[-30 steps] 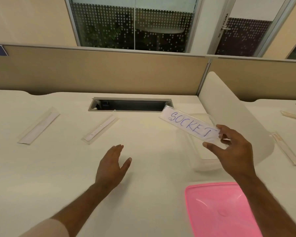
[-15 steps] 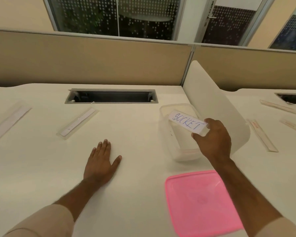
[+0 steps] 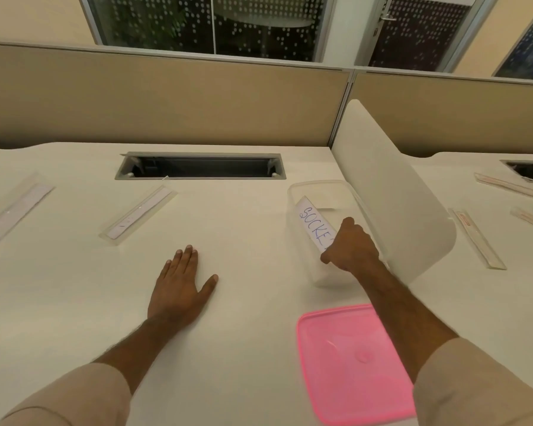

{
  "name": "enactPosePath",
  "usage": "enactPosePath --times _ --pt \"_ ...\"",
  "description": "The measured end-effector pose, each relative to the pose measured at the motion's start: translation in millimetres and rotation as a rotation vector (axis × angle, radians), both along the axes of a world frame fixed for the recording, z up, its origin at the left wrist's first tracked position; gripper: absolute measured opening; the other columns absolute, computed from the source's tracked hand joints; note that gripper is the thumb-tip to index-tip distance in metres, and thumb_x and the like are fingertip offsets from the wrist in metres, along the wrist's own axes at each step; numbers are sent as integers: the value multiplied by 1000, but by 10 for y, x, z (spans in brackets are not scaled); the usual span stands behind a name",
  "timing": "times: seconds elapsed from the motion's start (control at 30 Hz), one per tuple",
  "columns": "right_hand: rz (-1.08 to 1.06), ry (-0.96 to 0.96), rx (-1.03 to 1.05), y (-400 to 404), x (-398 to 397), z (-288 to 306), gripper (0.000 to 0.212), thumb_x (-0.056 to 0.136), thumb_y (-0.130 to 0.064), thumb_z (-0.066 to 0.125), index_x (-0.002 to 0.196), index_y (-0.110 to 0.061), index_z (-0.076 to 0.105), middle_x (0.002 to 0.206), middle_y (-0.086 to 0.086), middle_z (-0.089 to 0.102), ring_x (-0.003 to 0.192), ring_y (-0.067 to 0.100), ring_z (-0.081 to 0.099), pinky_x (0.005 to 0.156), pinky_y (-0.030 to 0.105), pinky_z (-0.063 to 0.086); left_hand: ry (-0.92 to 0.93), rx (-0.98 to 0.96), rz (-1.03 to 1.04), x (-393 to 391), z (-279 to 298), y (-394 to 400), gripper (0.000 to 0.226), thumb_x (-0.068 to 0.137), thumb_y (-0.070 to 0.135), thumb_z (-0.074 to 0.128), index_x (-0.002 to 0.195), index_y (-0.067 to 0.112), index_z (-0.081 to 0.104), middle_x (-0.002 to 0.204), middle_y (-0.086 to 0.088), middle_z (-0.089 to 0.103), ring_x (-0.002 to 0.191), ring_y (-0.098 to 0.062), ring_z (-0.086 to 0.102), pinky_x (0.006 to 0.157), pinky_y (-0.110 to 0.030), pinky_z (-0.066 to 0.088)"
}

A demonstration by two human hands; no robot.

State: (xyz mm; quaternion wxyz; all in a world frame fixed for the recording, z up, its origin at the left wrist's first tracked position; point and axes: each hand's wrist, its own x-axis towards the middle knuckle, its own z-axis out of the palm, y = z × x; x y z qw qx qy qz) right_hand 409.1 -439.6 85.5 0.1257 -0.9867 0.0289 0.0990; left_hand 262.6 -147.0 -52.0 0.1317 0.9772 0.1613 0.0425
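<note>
Right hand (image 3: 350,247) is lower than a second ago, fingers curled, pinching the near end of the SOCKET label (image 3: 313,224). Its long axis points far-left, far end apparently inside the clear container (image 3: 317,184). Left hand (image 3: 182,284) lies flat on desk (image 3: 243,226), well left.

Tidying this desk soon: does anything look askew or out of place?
The pink plastic lid lies on the white desk, off the clear plastic container, where the right hand holds a white SOCKET label. Nothing looks spilled or damaged.
</note>
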Motion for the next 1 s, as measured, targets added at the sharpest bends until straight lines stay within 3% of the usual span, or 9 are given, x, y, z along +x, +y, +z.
enactPosePath --times 0.23,0.4,0.6,0.73,0.8,0.9,1.0 --pt "39 175 -11 94 134 -29 63 64 -18 78 112 0 41 100 12 58 88 32 64 61 32 46 -5 -6 3 12 -22 13 87 91 71 19 157 15 10 165 4 5 151 -10 1 122 -30 2" --pt "70 279 -52 142 136 -69 43 71 -19 77 105 -1 58 102 12 67 88 33 69 69 34 55 -11 -20 -3 7 -36 19 88 89 72 17 156 15 11 165 4 6 152 -10 2 122 -30 2" --pt "32 232 -33 139 151 -50 22 63 -12 75 76 -5 59 64 6 57 53 24 56 50 26 47 -16 -54 -17 2 8 13 87 91 70 20 156 14 9 166 2 5 152 -12 1 122 -30 1" --pt "30 182 15 117 154 -14 33 62 -24 80 56 -9 50 41 -1 49 39 17 45 41 20 34 -22 -80 -25 -1 35 1 86 92 68 22 156 13 7 166 2 4 152 -13 0 122 -29 0" --pt "64 148 19 127 149 50 42 68 -36 78 60 -10 46 54 1 49 52 23 51 47 24 34 -22 -106 -32 -10 61 1 84 93 66 25 156 13 8 166 2 4 152 -12 -1 122 -29 -1" --pt "76 10 -3 152 111 153 43 78 -45 71 93 -8 57 91 4 59 92 29 60 72 33 46 -51 -210 -40 -41 126 56 77 96 58 37 156 15 17 165 4 13 151 -11 5 121 -27 2" --pt "80 -226 43 317 28 258 35 84 -39 66 101 -9 60 100 7 65 93 29 61 74 34 47 -135 -274 3 -87 256 251 63 94 47 52 148 17 39 157 3 36 149 -13 22 119 -29 15"
